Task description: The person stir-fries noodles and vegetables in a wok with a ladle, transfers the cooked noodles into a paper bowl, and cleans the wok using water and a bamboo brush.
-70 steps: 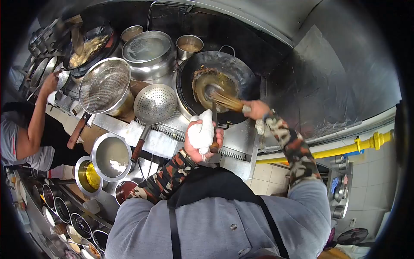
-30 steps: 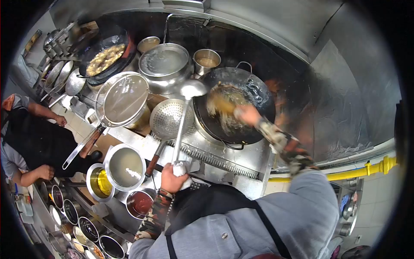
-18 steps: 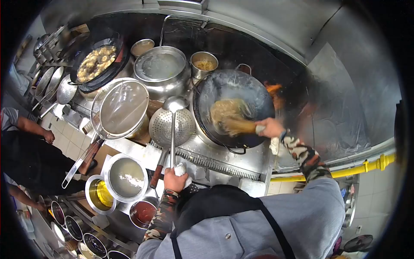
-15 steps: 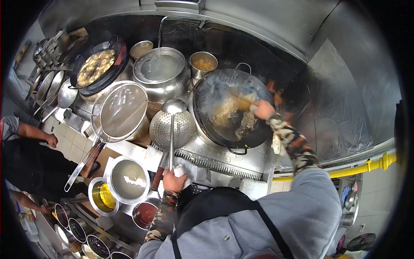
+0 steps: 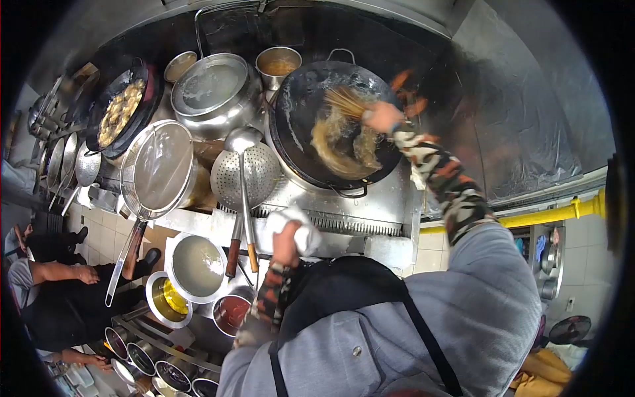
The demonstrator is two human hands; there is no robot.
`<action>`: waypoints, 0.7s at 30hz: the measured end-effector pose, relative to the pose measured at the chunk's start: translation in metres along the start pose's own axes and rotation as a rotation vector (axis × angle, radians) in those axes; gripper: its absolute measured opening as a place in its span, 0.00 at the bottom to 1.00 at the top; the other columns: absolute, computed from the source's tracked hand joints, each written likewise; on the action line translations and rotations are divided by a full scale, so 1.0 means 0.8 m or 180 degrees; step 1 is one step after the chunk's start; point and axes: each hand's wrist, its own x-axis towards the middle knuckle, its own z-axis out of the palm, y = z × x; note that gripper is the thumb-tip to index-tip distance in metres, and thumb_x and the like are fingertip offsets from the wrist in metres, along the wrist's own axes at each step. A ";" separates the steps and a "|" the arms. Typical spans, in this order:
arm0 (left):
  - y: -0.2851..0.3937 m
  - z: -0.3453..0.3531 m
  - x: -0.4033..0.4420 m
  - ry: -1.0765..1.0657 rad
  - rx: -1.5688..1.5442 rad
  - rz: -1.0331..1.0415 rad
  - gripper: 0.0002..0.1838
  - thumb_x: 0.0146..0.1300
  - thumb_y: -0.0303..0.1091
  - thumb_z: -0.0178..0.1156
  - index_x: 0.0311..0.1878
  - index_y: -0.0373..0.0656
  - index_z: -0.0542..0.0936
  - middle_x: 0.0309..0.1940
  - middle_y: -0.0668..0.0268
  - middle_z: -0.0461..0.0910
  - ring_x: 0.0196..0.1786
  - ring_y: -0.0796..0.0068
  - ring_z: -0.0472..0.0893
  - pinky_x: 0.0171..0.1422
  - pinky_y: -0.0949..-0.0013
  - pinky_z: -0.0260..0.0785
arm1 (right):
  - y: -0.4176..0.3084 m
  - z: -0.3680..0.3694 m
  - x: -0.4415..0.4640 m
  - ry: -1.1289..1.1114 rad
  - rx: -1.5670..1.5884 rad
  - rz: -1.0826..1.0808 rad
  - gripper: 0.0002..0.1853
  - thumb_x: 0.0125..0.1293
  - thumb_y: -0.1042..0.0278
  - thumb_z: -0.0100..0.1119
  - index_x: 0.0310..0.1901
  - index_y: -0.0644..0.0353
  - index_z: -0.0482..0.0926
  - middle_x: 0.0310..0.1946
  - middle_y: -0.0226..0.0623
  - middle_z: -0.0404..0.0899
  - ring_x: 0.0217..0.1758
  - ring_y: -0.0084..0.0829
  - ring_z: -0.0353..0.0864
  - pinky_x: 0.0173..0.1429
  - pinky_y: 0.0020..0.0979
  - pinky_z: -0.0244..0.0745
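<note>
My right hand [image 5: 382, 118] is closed around a bamboo wok brush [image 5: 344, 102], held inside the large black wok [image 5: 299, 106]. Murky, foamy liquid [image 5: 337, 157] swirls beneath the bristles. Down by the stove's front edge, my left hand [image 5: 286, 245] grips a folded white cloth [image 5: 305, 235]. Just left of that hand lie a steel ladle [image 5: 243, 137] and a perforated skimmer [image 5: 228, 180], their wooden handles pointing toward me. The ladle's bowl overlaps the skimmer.
Left of the wok stand a lidded steel pot [image 5: 210, 86], a mesh strainer [image 5: 159, 169] and a second wok [image 5: 119, 116] full of frying food. Nearer me are a bowl of cloudy liquid [image 5: 197, 264] and a pot of red sauce [image 5: 231, 312]. A co-worker [image 5: 66, 298] stands at left.
The brush has moved up and left within the wok, and the liquid has swept toward its lower side. My left hand has come off the ladle handle, rising slightly rightward with the cloth.
</note>
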 end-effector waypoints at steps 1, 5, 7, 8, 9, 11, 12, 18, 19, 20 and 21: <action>-0.012 0.015 0.014 -0.0066 -0.0203 -0.0507 0.12 0.61 0.37 0.52 0.39 0.40 0.76 0.30 0.61 0.80 0.32 0.65 0.81 0.38 0.64 0.75 | -0.034 0.004 0.003 -0.0413 0.0612 0.0202 0.19 0.51 0.59 0.57 0.45 0.54 0.83 0.36 0.48 0.83 0.40 0.48 0.83 0.46 0.43 0.78; -0.044 0.058 0.050 -0.1089 -0.0908 -0.1188 0.18 0.63 0.45 0.40 0.36 0.45 0.75 0.28 0.61 0.78 0.32 0.62 0.79 0.39 0.56 0.74 | -0.132 0.035 -0.062 -0.0520 0.1735 0.0434 0.29 0.50 0.58 0.62 0.56 0.58 0.77 0.36 0.48 0.83 0.31 0.40 0.84 0.28 0.35 0.80; -0.042 0.074 0.059 -0.1431 -0.0432 -0.1113 0.18 0.62 0.46 0.39 0.36 0.45 0.76 0.28 0.62 0.78 0.31 0.61 0.79 0.37 0.56 0.73 | -0.148 -0.018 -0.126 -0.1189 0.1601 0.0389 0.32 0.51 0.59 0.62 0.60 0.59 0.73 0.38 0.49 0.83 0.31 0.39 0.84 0.29 0.34 0.79; -0.038 0.091 0.061 -0.1239 -0.0598 -0.1277 0.19 0.62 0.47 0.39 0.36 0.45 0.76 0.27 0.62 0.78 0.31 0.61 0.79 0.36 0.55 0.73 | -0.106 0.017 -0.146 -0.1036 0.1402 -0.0291 0.33 0.50 0.59 0.62 0.61 0.57 0.73 0.40 0.51 0.82 0.37 0.41 0.84 0.42 0.35 0.79; -0.035 0.111 0.065 -0.1061 -0.0762 -0.1427 0.19 0.61 0.47 0.39 0.36 0.45 0.76 0.27 0.61 0.77 0.30 0.60 0.79 0.36 0.55 0.73 | -0.110 -0.052 -0.187 -0.1545 0.1231 0.0167 0.32 0.49 0.57 0.63 0.59 0.55 0.75 0.42 0.52 0.82 0.44 0.42 0.82 0.53 0.35 0.74; -0.050 0.143 0.092 -0.0983 -0.0837 -0.1516 0.17 0.62 0.46 0.40 0.33 0.45 0.75 0.24 0.61 0.76 0.25 0.60 0.77 0.29 0.58 0.71 | -0.053 -0.075 -0.226 -0.1392 0.0442 0.0235 0.27 0.51 0.58 0.62 0.56 0.48 0.79 0.50 0.48 0.79 0.53 0.44 0.78 0.62 0.37 0.70; -0.063 0.155 0.110 -0.1035 -0.0731 -0.1574 0.16 0.62 0.45 0.42 0.31 0.45 0.74 0.22 0.60 0.75 0.22 0.61 0.76 0.26 0.61 0.70 | -0.004 -0.072 -0.225 -0.1335 0.0568 0.0253 0.27 0.50 0.55 0.64 0.55 0.45 0.79 0.46 0.48 0.81 0.49 0.43 0.80 0.59 0.37 0.72; -0.060 0.177 0.094 -0.0616 -0.0450 -0.2131 0.15 0.66 0.44 0.42 0.31 0.44 0.71 0.18 0.64 0.69 0.17 0.68 0.68 0.19 0.69 0.62 | 0.024 -0.176 -0.172 -0.0539 -0.0408 0.0507 0.25 0.48 0.55 0.64 0.50 0.51 0.82 0.38 0.47 0.83 0.43 0.46 0.83 0.51 0.39 0.77; -0.050 0.176 0.083 -0.0455 -0.0444 -0.2076 0.16 0.66 0.44 0.42 0.29 0.44 0.71 0.18 0.65 0.69 0.16 0.68 0.67 0.18 0.70 0.61 | 0.013 -0.181 -0.168 -0.0701 -0.0243 0.0331 0.25 0.49 0.55 0.63 0.50 0.51 0.82 0.39 0.48 0.83 0.44 0.46 0.83 0.52 0.39 0.77; -0.048 0.172 0.078 -0.0484 -0.0508 -0.1969 0.15 0.66 0.43 0.43 0.29 0.43 0.72 0.18 0.65 0.70 0.17 0.68 0.68 0.18 0.70 0.62 | 0.002 -0.181 -0.167 -0.1060 -0.0296 0.0058 0.25 0.49 0.54 0.63 0.51 0.49 0.82 0.42 0.48 0.82 0.46 0.46 0.82 0.55 0.38 0.75; -0.046 0.170 0.073 -0.0504 -0.0589 -0.1852 0.15 0.65 0.42 0.44 0.29 0.43 0.73 0.19 0.65 0.72 0.17 0.68 0.70 0.18 0.69 0.63 | -0.017 -0.170 -0.162 -0.1413 -0.0572 -0.0232 0.25 0.48 0.53 0.63 0.51 0.48 0.82 0.43 0.47 0.82 0.46 0.45 0.82 0.55 0.38 0.75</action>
